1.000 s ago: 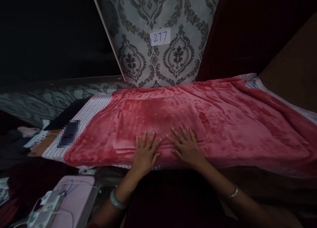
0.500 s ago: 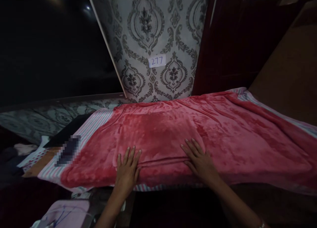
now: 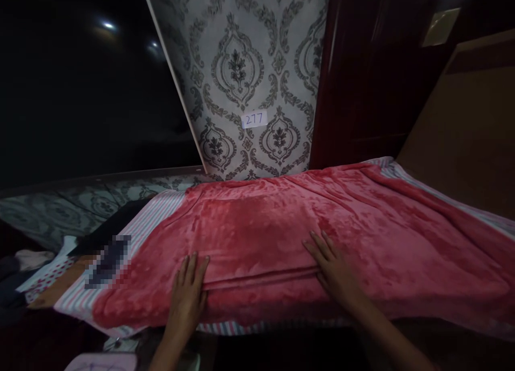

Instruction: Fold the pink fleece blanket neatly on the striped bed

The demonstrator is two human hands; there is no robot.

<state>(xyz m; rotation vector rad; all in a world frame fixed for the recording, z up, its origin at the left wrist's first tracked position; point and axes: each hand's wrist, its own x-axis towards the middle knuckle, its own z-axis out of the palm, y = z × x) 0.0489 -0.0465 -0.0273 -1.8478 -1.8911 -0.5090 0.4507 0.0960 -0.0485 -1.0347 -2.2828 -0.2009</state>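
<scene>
Lying at corners of plush, flat-folded red cloth [image 3: 257, 234]: left hand [image 3: 186, 288], right hand [image 3: 333, 262], each grip apart

folded cloth [image 3: 257, 228]: red | blanket [image 3: 402, 247]: mottled red-pink | sheet [image 3: 161, 212]: blue-pink stripes | wallpaper [image 3: 257, 78]: grey damask

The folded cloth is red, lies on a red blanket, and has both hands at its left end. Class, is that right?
Not quite: only the left hand is at the left end; the right hand is at the right end, as the head view shows. The folded cloth is red and lies on a red blanket.
</scene>
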